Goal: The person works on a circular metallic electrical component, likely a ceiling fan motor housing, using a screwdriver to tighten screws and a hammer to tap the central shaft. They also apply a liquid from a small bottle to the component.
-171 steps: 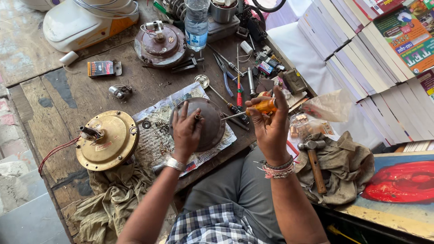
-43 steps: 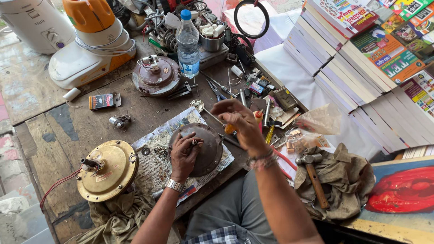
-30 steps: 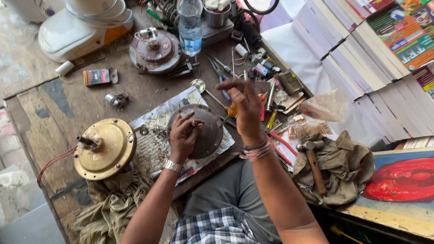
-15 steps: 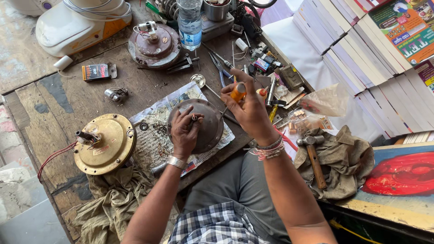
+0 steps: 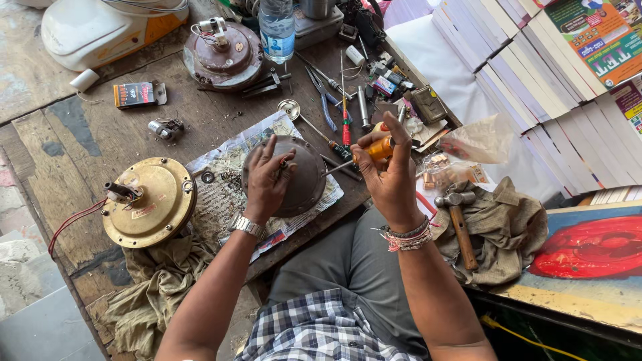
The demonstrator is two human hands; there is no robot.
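My left hand (image 5: 267, 177) rests on a round dark metal motor cover (image 5: 302, 175) that lies on a sheet of newspaper (image 5: 221, 200); its fingertips pinch something small on the cover's top. My right hand (image 5: 389, 175) grips an orange-handled screwdriver (image 5: 374, 151), with the thin shaft pointing left toward the cover's right edge. A gold-coloured fan motor housing (image 5: 150, 202) with a red wire sits to the left on the wooden bench (image 5: 80, 147).
Pliers, screwdrivers and small parts (image 5: 348, 107) lie behind the cover. A brown motor housing (image 5: 224, 55) and a water bottle (image 5: 276, 28) stand at the back. A hammer (image 5: 458, 224) lies on a rag at the right, next to stacked books (image 5: 535, 73).
My right hand has drawn back from the tool pile with the orange-handled screwdriver and brought its tip to the cover. The left hand stays on the cover.
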